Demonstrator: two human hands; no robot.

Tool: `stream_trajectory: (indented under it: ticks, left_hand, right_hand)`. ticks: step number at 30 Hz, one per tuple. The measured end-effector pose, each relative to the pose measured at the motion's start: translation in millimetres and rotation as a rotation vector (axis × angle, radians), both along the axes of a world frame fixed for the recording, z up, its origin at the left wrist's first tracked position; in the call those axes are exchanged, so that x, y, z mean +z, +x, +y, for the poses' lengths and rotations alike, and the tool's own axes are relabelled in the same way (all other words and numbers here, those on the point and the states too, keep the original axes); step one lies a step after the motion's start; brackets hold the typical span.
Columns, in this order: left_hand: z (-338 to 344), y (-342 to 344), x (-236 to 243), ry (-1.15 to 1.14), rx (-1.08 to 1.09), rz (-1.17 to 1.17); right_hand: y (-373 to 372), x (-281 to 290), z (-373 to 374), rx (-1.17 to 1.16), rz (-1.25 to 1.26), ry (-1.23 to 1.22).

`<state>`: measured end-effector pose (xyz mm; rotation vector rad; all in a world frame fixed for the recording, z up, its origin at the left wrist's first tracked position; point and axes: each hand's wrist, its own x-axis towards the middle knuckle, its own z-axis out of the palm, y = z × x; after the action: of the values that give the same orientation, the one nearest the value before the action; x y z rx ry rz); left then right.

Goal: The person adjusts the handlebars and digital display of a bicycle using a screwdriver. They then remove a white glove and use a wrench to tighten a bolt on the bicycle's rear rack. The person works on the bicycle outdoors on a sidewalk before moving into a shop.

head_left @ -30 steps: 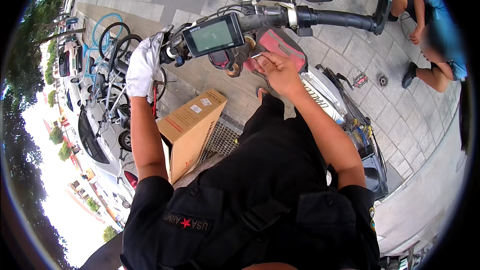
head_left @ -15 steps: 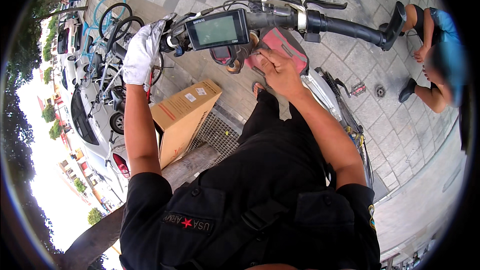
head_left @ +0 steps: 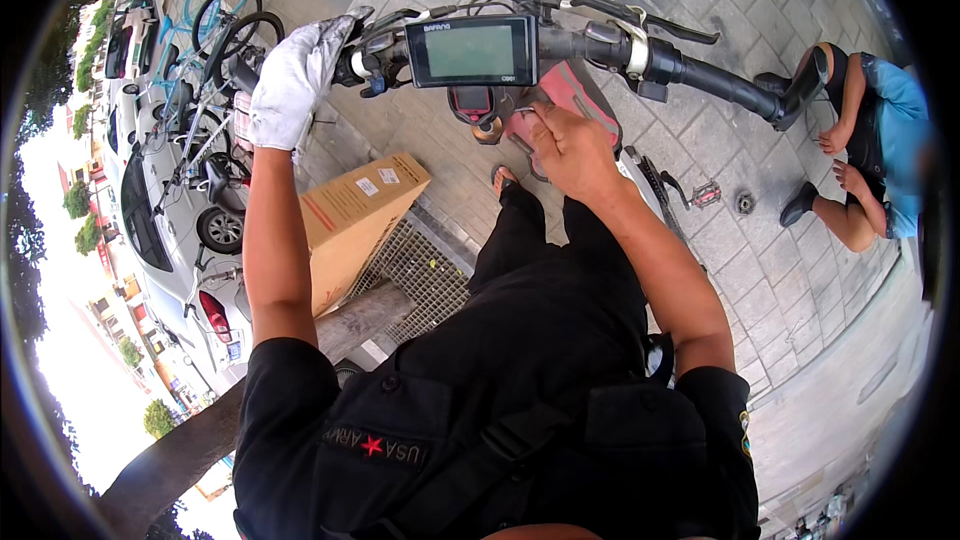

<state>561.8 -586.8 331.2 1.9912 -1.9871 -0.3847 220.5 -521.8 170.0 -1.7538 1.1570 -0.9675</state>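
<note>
Where R fingers (head_left: 550, 123) pinch, metal bit (head_left: 526, 108) pokes out to L

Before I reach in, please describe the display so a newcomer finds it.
Find the bicycle handlebar across the upper picture. Right of the white-gloved left hand sits the display: a wide black rectangle with pale screen, much larger than the dark device below it.

A black bicycle handlebar (head_left: 715, 87) runs crosswise, its right end turned into an angled bar end; a rectangular black display (head_left: 471, 51) with a pale green screen sits mid-bar. A small silvery metal piece (head_left: 524, 109), mostly hidden, shows at the right hand's (head_left: 578, 147) fingertips.
</note>
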Motion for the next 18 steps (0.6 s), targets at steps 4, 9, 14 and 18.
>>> stream_trajectory:
  ticks: [4, 9, 14, 18]
  left_hand:
    - [5, 7, -4, -0.056, -0.013, -0.023]
    - [3, 14, -9, -0.130, -0.048, -0.215]
    - [12, 5, -4, -0.205, -0.063, -0.304]
    - [18, 0, 25, -0.275, -0.231, -0.339]
  right_hand:
    - [12, 3, 5, 0.022, -0.330, 0.682]
    - [32, 12, 11, -0.143, -0.514, 0.973]
    - [37, 24, 14, -0.260, -0.387, 1.014]
    - [31, 17, 9, -0.387, -0.333, 1.096]
